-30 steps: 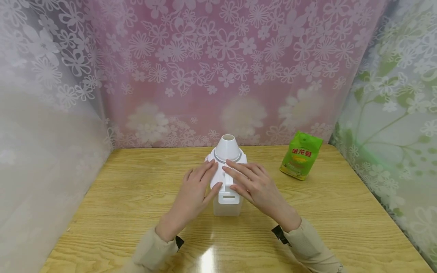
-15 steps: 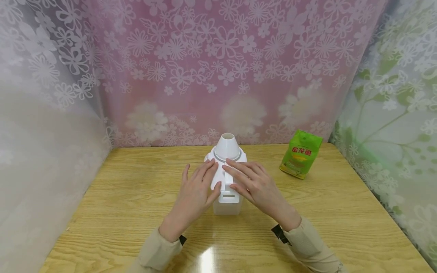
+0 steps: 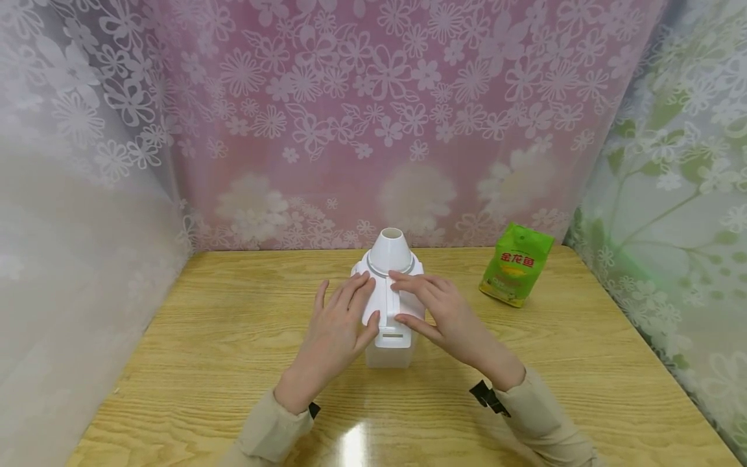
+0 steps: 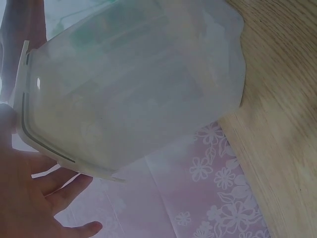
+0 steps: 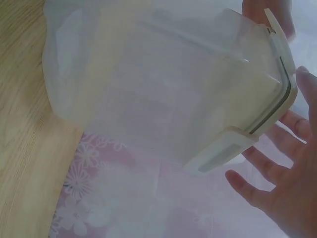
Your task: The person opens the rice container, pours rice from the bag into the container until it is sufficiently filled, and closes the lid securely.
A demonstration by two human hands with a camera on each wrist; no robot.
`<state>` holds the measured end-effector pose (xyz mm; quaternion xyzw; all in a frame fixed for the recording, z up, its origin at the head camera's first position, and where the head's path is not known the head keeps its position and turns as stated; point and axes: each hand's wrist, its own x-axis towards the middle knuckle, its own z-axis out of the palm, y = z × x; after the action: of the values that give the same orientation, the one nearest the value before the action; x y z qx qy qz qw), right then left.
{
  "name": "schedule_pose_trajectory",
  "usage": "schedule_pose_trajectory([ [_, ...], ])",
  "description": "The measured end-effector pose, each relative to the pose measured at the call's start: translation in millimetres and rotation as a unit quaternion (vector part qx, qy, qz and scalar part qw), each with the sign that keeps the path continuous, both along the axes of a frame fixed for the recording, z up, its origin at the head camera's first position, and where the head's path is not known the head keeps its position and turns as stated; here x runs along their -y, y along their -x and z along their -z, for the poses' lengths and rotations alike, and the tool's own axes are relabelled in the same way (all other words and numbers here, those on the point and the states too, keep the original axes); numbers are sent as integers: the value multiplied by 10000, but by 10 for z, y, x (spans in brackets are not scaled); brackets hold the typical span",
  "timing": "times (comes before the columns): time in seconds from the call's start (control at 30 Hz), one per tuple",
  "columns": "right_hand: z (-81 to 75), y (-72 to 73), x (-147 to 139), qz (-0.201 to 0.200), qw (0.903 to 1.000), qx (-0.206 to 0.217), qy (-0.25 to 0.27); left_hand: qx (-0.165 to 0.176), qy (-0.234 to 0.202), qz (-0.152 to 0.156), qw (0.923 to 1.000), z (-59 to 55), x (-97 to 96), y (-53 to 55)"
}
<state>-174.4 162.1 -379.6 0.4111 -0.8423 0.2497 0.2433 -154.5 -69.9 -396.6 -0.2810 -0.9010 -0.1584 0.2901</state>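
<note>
A translucent storage container with a white lid stands upright on the table in the head view. A white cone-shaped spout rises from the lid's far end, its round top opening visible. My left hand rests on the left half of the lid, fingers extended and little finger spread away. Over the right half is my right hand, its index fingertip near the spout's base and its thumb by the raised strip along the lid's middle. A white side latch sticks out at the lid's edge in the right wrist view.
A green and yellow bag with red lettering stands at the right rear of the wooden table. Flowered curtains hang behind the table and along both sides.
My left little finger has spread outward. The right hand's fingers have drawn closer together and bent a little, its wrist shifting slightly right. The container has stayed in place.
</note>
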Motion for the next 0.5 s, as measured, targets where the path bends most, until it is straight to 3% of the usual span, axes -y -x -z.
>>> schedule_pose_trajectory([
  [0.17, -54, 25, -31, -7, 9999, 86, 125, 89, -98, 97, 9999, 0, 8, 7],
  [0.33, -102, 79, -96, 263, 9941, 566, 890, 103, -155, 120, 9998, 5, 11, 11],
  [0.43, -116, 123, -143, 522, 9780, 1411, 1442, 162, -185, 115, 9996, 4, 12, 9],
  [0.5, -118, 148, -182, 621, 9571, 2210, 1768, 212, -196, 112, 9995, 6, 14, 8],
])
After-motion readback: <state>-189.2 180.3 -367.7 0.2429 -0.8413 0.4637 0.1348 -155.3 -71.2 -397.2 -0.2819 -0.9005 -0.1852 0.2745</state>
